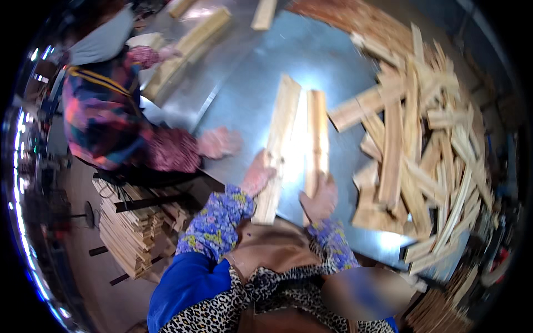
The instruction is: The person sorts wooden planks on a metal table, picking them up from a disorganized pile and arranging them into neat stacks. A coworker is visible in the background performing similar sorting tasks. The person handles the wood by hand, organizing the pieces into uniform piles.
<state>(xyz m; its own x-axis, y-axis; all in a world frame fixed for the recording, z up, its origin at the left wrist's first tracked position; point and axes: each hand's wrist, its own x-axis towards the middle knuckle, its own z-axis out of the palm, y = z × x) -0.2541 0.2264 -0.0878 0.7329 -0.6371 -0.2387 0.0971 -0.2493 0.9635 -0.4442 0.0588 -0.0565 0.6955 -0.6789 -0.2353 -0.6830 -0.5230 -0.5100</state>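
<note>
Two pale wooden boards lie lengthwise before me on the metal tabletop, a narrow gap between them. The left board [283,127] leans slightly to the right at its far end and reaches over the table's near edge. My left hand [259,175] grips its left side, fingers closed along the edge. The right board [317,127] is narrower and more rounded, with darker grain. Around its near end my right hand [322,197] is closed, covering part of it. Both forearms wear flowered sleeve covers.
A large heap of loose wooden slats [405,139] covers the table's right side. To my left stands a co-worker, whose hand [218,142] is over the metal tabletop [250,83]. Another board [189,53] lies beyond. Stacked boards [125,227] stand low at the left.
</note>
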